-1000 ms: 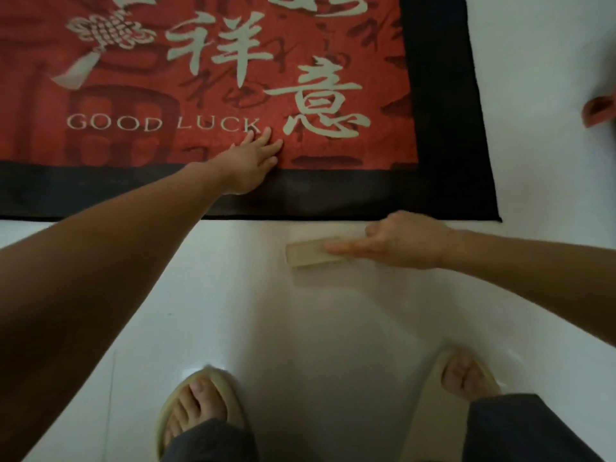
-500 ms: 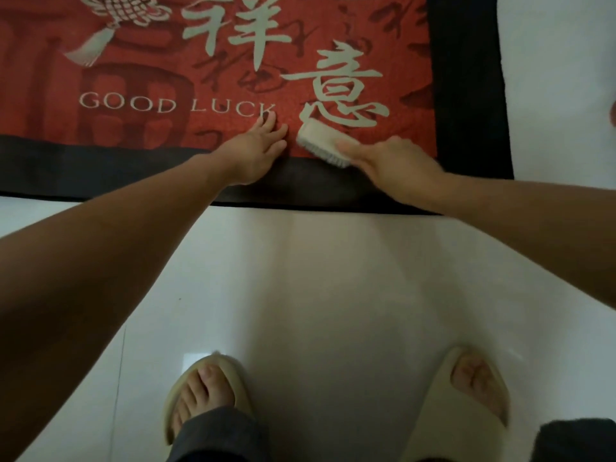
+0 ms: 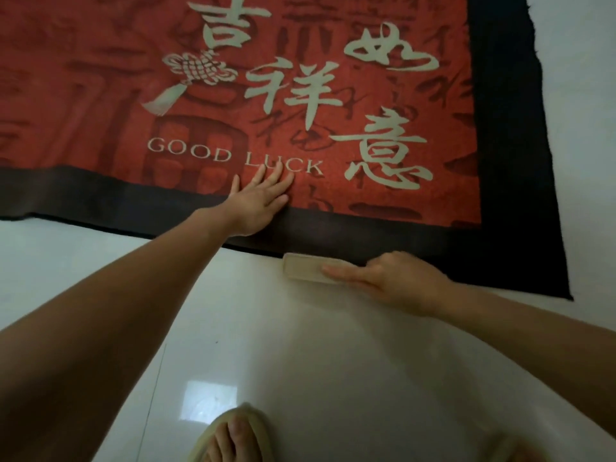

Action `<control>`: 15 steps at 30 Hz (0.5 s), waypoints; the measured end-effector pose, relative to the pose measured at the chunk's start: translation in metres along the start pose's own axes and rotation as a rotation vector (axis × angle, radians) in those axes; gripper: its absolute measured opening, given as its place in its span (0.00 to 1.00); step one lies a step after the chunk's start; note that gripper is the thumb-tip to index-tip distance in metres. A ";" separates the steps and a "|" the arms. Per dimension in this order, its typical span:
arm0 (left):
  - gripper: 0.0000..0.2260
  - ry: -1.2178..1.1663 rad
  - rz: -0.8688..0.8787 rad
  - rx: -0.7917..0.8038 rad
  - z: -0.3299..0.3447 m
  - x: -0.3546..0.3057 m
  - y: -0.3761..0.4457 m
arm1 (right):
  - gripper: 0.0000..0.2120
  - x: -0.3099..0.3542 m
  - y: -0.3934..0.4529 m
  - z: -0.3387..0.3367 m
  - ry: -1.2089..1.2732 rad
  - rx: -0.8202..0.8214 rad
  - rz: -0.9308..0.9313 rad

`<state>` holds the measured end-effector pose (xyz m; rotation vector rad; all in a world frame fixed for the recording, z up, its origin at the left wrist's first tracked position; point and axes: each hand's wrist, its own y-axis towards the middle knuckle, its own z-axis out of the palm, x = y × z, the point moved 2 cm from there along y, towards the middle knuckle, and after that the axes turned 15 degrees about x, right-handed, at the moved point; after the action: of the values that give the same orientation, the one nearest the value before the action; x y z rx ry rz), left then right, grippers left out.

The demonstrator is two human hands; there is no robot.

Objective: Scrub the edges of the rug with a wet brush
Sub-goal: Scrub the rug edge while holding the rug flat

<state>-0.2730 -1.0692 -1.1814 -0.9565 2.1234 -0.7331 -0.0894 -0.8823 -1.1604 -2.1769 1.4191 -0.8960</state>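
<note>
The left hand [image 3: 258,203] lies flat on the rug [image 3: 100,95], fingers straight and spread across the seam where the dark border meets the red field, right under the "GOOD LUCK" lettering, and it looks to be pinning the fabric down. The right hand [image 3: 396,281] grips the brush [image 3: 305,270], thumb laid along its pale back and fingers curled around the far side. The brush sits on the white tiled floor [image 3: 300,361], flush against the rug's near edge and close to the near right corner. Its bristles are hidden, so whether they are wet cannot be told.

This reads as the edge-scrubbing step itself, working the near border. Much of the edge appears yet to be covered, including the right side running up out of view. The next move calls for short, firm strokes along the border towards the corner, with the flat hand bearing down so the rug doesn't slide or bunch on that glossy tile.

No bucket, basin or other container shows anywhere here, so there is nothing to report on contents. A sandalled foot [image 3: 233,435] pokes in at the bottom.
</note>
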 end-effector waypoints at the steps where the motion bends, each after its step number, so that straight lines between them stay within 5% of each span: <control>1: 0.22 -0.051 0.010 0.014 -0.005 0.001 -0.003 | 0.29 -0.017 0.004 -0.013 -0.058 -0.040 0.001; 4: 0.22 -0.139 0.039 0.048 -0.013 0.004 -0.002 | 0.22 -0.049 0.016 -0.034 0.272 -0.456 0.233; 7: 0.22 -0.193 0.064 0.072 -0.014 0.008 -0.004 | 0.22 -0.012 0.027 -0.017 0.300 -0.275 0.175; 10: 0.22 -0.204 0.064 0.078 -0.016 0.009 -0.003 | 0.23 0.001 0.013 -0.027 0.050 -0.014 0.019; 13: 0.22 -0.194 0.074 0.083 -0.016 0.008 -0.003 | 0.21 -0.027 0.017 -0.044 0.218 -0.306 0.311; 15: 0.22 -0.174 0.085 0.078 -0.016 0.009 -0.004 | 0.22 -0.005 0.023 -0.036 0.361 -0.326 0.404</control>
<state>-0.2875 -1.0750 -1.1721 -0.8513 1.9569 -0.6611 -0.1304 -0.8861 -1.1505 -1.8816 2.2175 -0.9889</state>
